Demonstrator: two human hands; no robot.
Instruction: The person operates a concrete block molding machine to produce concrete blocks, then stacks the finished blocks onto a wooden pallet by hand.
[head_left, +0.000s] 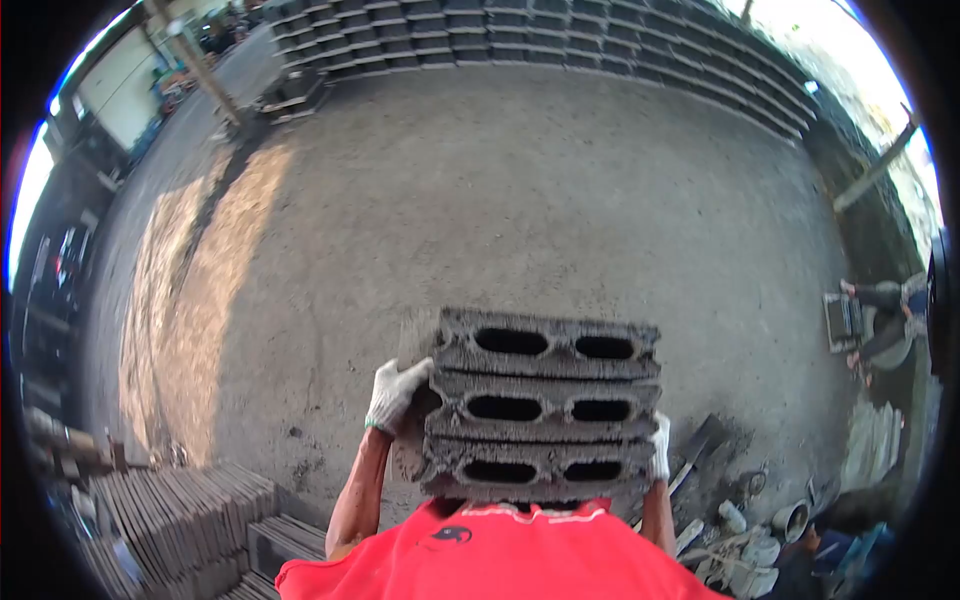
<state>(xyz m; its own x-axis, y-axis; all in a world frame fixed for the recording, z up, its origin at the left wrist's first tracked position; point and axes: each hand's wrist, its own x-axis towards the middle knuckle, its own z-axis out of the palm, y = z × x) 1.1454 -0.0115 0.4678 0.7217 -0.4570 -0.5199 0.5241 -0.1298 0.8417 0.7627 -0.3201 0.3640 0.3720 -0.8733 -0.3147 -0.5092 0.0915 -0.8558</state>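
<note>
Three dark grey hollow concrete blocks (558, 405) stand side by side in front of my red shirt, each with two oval holes in its top. Under them is a flat board (406, 462), which shows at their left side. My left hand (397, 393), in a white knit glove, is closed at the left edge of the board and blocks. On the opposite side my right hand (660, 448), also gloved, grips the load; its fingers are mostly hidden behind the blocks.
Long stacked rows of blocks (520, 35) line the far side of the concrete floor (480, 190). Thin boards (190, 520) are piled at lower left. A shovel (700, 445) and clutter lie at lower right. Another person (888, 325) sits at the right edge. Posts (205, 75) stand at the sides.
</note>
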